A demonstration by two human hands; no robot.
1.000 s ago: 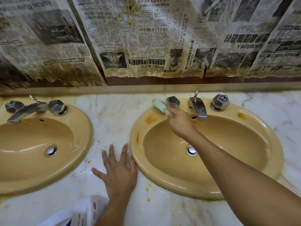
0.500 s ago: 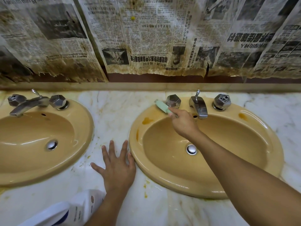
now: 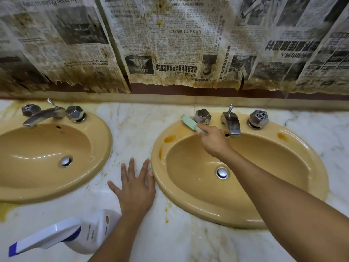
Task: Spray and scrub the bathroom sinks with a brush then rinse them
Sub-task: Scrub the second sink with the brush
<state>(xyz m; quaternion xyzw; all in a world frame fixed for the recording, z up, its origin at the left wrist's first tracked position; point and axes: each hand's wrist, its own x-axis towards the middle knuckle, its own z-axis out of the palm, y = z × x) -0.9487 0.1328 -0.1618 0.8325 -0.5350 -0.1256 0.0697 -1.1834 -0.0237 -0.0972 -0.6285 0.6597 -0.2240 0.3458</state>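
Two tan oval sinks sit in a white marble counter. My right hand [image 3: 214, 141] grips a pale green brush [image 3: 189, 122], whose head lies on the back left rim of the right sink [image 3: 188, 201], beside its left chrome knob [image 3: 203, 116]. Orange stains mark that rim at the left [image 3: 169, 138] and the right [image 3: 281, 136]. My left hand [image 3: 135, 188] rests flat with spread fingers on the counter between the sinks, its fingertips touching the right sink's edge. The left sink [image 3: 98, 167] looks wet. A white spray bottle [image 3: 64, 236] stands at the near left.
Each sink has a chrome faucet, right [image 3: 231, 123] and left [image 3: 40, 116], and a chrome drain. Stained newspaper [image 3: 170, 44] covers the wall behind. Yellow-brown spots and a puddle [image 3: 5, 210] soil the marble counter [image 3: 170, 242].
The brush and my right hand have shifted slightly back along the rim toward the knob. My left hand stays flat on the counter. The view has tilted a little.
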